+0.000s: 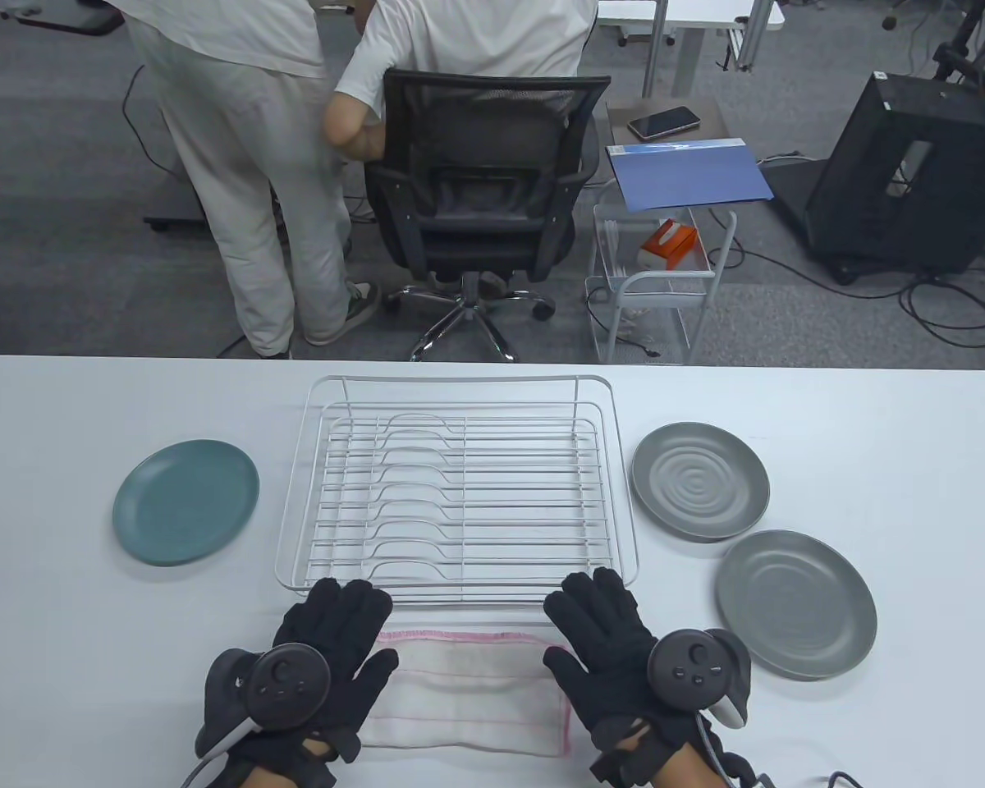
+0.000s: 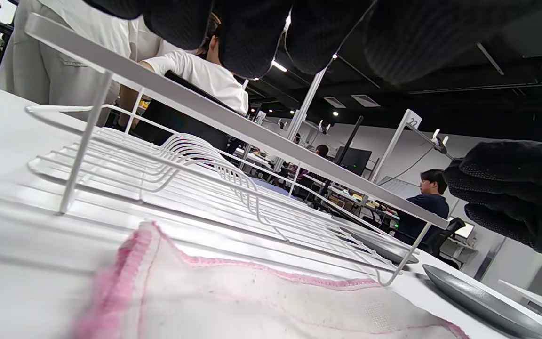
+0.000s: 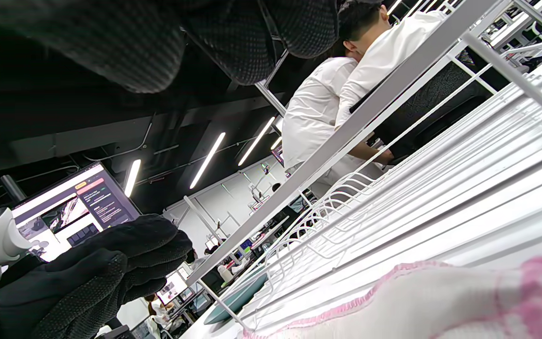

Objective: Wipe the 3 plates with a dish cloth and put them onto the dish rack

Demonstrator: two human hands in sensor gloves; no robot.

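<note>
A white wire dish rack (image 1: pixel 460 484) stands mid-table with no plates in it. To its left lies a teal plate (image 1: pixel 186 501). On its right are a rippled grey plate (image 1: pixel 699 480) and, nearer me, a plain grey plate (image 1: pixel 796 603). A white dish cloth (image 1: pixel 468 694) with pink edging lies flat in front of the rack. My left hand (image 1: pixel 353 632) is spread flat over the cloth's left end, and my right hand (image 1: pixel 595 632) over its right end. Both hands have straight fingers and hold nothing. In the left wrist view the fingers (image 2: pixel 247 42) sit above the cloth (image 2: pixel 252 301); whether they touch it cannot be told.
Beyond the table's far edge are a black office chair (image 1: pixel 480 189), two people in white (image 1: pixel 238 164), and a wire cart (image 1: pixel 657 287) with a blue folder (image 1: pixel 685 172) and a phone (image 1: pixel 663 123). Bare white table (image 1: pixel 74 657) lies on both sides of the hands.
</note>
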